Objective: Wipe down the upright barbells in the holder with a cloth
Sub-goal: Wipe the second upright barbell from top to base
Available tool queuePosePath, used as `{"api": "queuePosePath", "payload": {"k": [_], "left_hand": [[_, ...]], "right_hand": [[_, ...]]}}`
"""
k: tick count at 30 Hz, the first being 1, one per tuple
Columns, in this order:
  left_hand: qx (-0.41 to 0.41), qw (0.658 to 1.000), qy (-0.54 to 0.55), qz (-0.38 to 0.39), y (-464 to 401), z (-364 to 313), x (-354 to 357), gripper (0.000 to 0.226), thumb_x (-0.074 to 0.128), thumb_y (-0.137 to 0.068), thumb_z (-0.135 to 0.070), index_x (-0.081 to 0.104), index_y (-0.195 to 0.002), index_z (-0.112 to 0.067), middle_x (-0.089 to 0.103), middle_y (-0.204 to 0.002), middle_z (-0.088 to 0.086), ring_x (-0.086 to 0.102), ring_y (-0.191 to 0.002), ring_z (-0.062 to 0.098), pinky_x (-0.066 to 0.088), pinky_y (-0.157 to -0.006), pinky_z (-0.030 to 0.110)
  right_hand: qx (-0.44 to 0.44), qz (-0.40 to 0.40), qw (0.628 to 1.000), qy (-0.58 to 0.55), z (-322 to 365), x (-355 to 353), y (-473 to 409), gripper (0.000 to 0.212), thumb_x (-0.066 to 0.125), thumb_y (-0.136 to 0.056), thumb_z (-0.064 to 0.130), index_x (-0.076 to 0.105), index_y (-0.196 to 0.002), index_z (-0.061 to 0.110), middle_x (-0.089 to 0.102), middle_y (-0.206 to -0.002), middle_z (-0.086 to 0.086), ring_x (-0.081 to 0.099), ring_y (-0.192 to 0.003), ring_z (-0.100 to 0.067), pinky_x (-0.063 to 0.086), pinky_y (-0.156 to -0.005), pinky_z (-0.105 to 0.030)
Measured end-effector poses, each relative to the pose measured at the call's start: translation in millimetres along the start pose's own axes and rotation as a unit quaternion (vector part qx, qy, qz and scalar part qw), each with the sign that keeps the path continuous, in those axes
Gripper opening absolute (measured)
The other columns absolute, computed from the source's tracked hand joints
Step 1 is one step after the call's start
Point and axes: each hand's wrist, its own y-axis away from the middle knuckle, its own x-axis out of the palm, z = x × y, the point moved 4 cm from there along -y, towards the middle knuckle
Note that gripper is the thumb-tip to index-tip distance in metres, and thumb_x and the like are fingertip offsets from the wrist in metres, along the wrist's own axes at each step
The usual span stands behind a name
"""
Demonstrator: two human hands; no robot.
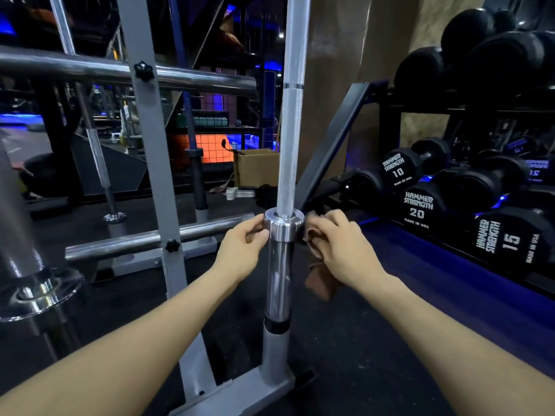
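Observation:
A chrome barbell (pixel 290 139) stands upright in the centre, its sleeve set in a grey tube of the holder (pixel 274 355). My left hand (pixel 241 249) touches the left side of the barbell's shiny collar (pixel 282 225) with curled fingertips. My right hand (pixel 339 247) grips a brown cloth (pixel 319 283) against the collar's right side; part of the cloth hangs below the hand. Two more barbells (pixel 100 166) stand upright in holder tubes farther back on the left.
A grey rack upright (pixel 150 151) with horizontal chrome pegs (pixel 150 238) stands left of the barbell. A chrome bar end with a flange (pixel 33 289) is at the near left. Black dumbbells (pixel 420 205) fill a rack on the right. A cardboard box (pixel 255 166) sits behind.

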Motion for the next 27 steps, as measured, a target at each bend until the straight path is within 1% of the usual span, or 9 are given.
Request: {"api": "queuePosePath", "payload": {"k": [3, 6, 10, 12, 16, 21, 23, 24, 27], "left_hand": [[0.014, 0.999, 0.020, -0.029, 2, 0, -2, 0.044, 0.050, -0.097, -0.015, 0.044, -0.140, -0.020, 0.053, -0.134, -0.006, 0.050, -0.117, 0.005, 0.035, -0.098, 0.019], [0.038, 0.998, 0.021, -0.042, 10, -2, -2, 0.044, 0.049, -0.098, -0.019, 0.042, -0.141, -0.023, 0.049, -0.134, -0.010, 0.048, -0.117, 0.002, 0.034, -0.096, 0.016], [0.041, 0.998, 0.013, -0.046, 23, 22, 4, 0.041, 0.047, -0.099, -0.021, 0.044, -0.140, -0.021, 0.053, -0.128, -0.014, 0.051, -0.106, -0.009, 0.037, -0.087, 0.004], [0.033, 0.999, 0.016, -0.040, 26, 36, 3, 0.040, 0.045, -0.099, -0.024, 0.046, -0.139, -0.019, 0.053, -0.134, -0.008, 0.052, -0.114, -0.001, 0.040, -0.093, 0.008], [0.028, 0.999, 0.028, -0.006, 36, 60, 7, 0.038, 0.041, -0.100, -0.028, 0.047, -0.137, -0.022, 0.052, -0.137, -0.007, 0.049, -0.125, 0.004, 0.038, -0.108, 0.026], [0.003, 0.999, 0.054, 0.009, 45, 73, 19, 0.038, 0.038, -0.101, -0.030, 0.048, -0.137, -0.023, 0.051, -0.139, -0.008, 0.048, -0.125, 0.004, 0.038, -0.108, 0.028], [-0.006, 0.996, 0.093, 0.005, 44, 76, 19, 0.035, 0.039, -0.101, -0.031, 0.051, -0.133, -0.023, 0.056, -0.135, -0.005, 0.053, -0.121, 0.005, 0.044, -0.103, 0.029], [-0.012, 0.994, 0.112, 0.002, 43, 78, 18, 0.035, 0.039, -0.101, -0.030, 0.053, -0.132, -0.022, 0.059, -0.130, -0.003, 0.057, -0.116, 0.005, 0.048, -0.097, 0.023], [-0.019, 0.990, 0.136, 0.003, 45, 81, 17, 0.038, 0.036, -0.102, -0.031, 0.054, -0.133, -0.019, 0.065, -0.122, -0.005, 0.061, -0.110, 0.002, 0.049, -0.083, 0.012]], "right_hand": [[0.018, 0.038, 0.999, 0.003, -11, 23, 15, 0.039, 0.048, -0.096, 0.026, 0.047, -0.135, 0.031, 0.041, -0.127, 0.001, 0.043, -0.101, -0.029, 0.044, -0.089, -0.041], [0.061, -0.056, 0.988, -0.127, -6, 18, 15, 0.045, 0.052, -0.095, 0.024, 0.042, -0.140, 0.024, 0.042, -0.126, -0.005, 0.047, -0.112, -0.031, 0.041, -0.094, -0.038], [0.071, -0.077, 0.968, -0.228, 25, 46, 14, 0.070, 0.053, -0.095, 0.030, 0.016, -0.151, 0.012, 0.031, -0.138, -0.016, 0.033, -0.127, -0.032, 0.027, -0.105, -0.034], [0.081, -0.077, 0.967, -0.228, 37, 68, 20, 0.078, 0.052, -0.095, 0.032, 0.004, -0.152, 0.008, 0.022, -0.144, -0.018, 0.025, -0.130, -0.034, 0.022, -0.110, -0.036], [0.109, -0.102, 0.977, -0.152, 36, 103, 24, 0.079, 0.052, -0.095, 0.032, 0.006, -0.151, 0.003, 0.022, -0.146, -0.022, 0.028, -0.125, -0.039, 0.023, -0.109, -0.042], [0.156, -0.015, 0.960, -0.232, 22, 124, 40, 0.074, 0.051, -0.096, 0.031, 0.006, -0.153, 0.013, 0.021, -0.146, -0.013, 0.026, -0.129, -0.035, 0.028, -0.103, -0.037], [0.143, -0.060, 0.953, -0.260, 26, 110, 34, 0.077, 0.054, -0.095, 0.035, 0.008, -0.153, 0.016, 0.022, -0.146, -0.010, 0.025, -0.131, -0.028, 0.030, -0.097, -0.032], [0.133, -0.075, 0.952, -0.266, 29, 104, 30, 0.079, 0.053, -0.094, 0.039, 0.005, -0.153, 0.018, 0.020, -0.147, -0.009, 0.022, -0.132, -0.025, 0.030, -0.096, -0.032], [0.126, -0.072, 0.948, -0.285, 37, 100, 24, 0.078, 0.041, -0.096, 0.048, -0.007, -0.152, 0.023, 0.010, -0.151, -0.003, 0.012, -0.135, -0.021, 0.029, -0.102, -0.042]]}}
